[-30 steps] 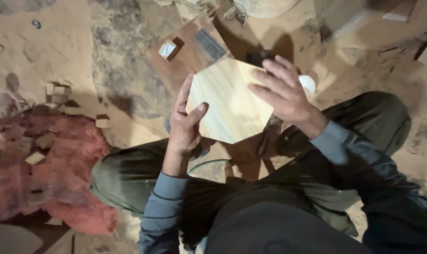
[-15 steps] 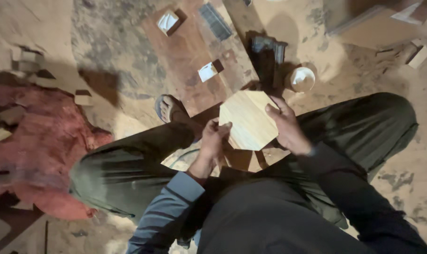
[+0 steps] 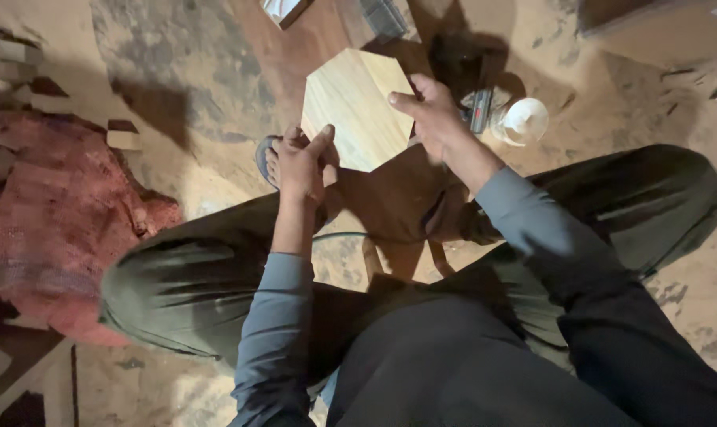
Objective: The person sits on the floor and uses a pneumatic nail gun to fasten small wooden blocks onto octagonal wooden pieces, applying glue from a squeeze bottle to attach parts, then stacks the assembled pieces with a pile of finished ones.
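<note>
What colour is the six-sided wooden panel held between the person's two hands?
Pale yellowish tan with faint straight grain lines; the wooden panel shows best in the head view.

One head-worn camera looks steeply down, close over the seated lap.

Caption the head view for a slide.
Seated person's left hand and right hand hold a pale hexagonal wooden board over sandy ground.

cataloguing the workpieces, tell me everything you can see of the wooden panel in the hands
The wooden panel is a flat, pale, many-sided piece, roughly hexagonal, with straight grain and clean edges. It is held tilted above the sandy floor. The left hand grips its lower left edge; the right hand pinches its right edge. Its underside is hidden.
</note>
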